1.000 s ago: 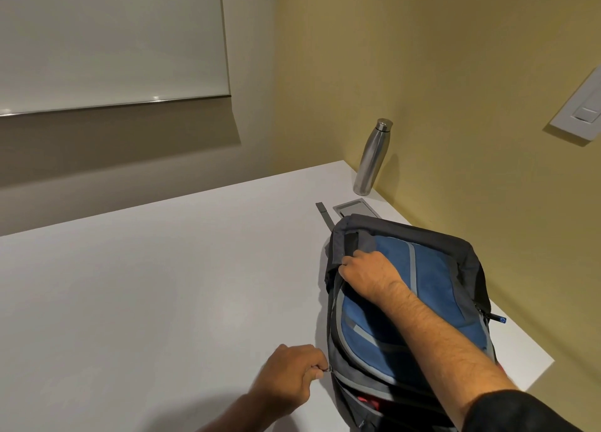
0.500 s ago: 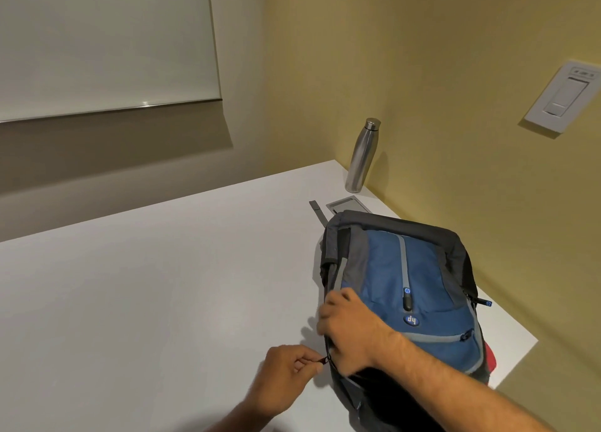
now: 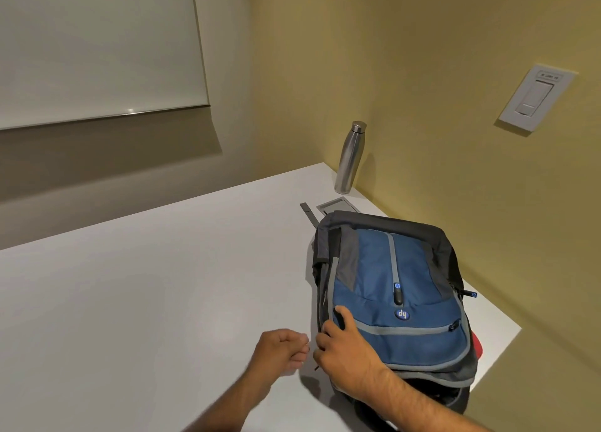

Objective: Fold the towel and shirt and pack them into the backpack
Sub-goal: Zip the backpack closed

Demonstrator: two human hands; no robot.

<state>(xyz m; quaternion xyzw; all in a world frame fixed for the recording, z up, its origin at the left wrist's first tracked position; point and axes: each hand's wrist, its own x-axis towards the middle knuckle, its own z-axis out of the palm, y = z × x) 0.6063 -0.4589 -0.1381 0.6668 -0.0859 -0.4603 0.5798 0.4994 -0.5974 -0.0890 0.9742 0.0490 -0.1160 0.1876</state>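
On the white table (image 3: 136,301), near its right edge and close to the yellow wall, the backpack (image 3: 395,298) lies flat with its blue front panel facing up. Grey trim runs around the panel, and a dark zipper pull (image 3: 397,293) hangs down the middle of it above a small round logo. Along the pack's left side the zip line shows as a dark seam; I cannot see inside from where I stand, so what it holds stays hidden. A bit of red (image 3: 477,347) pokes out under its lower right corner, too little to say what it is. No towel or shirt is anywhere in sight.

The right hand (image 3: 344,350) rests on the pack's lower left corner, fingers spread and pressed onto the fabric beside the seam, the thumb lying on the blue panel. The left hand (image 3: 281,350) sits just beside it over the table, fingers curled loosely together, pinched around nothing I can make out, and apart from the pack's edge.

Beyond the pack a grey strap (image 3: 309,215) trails onto the table, next to a small grey plate (image 3: 338,207) set in the tabletop. A steel bottle (image 3: 350,158) stands upright in the far corner against the wall.
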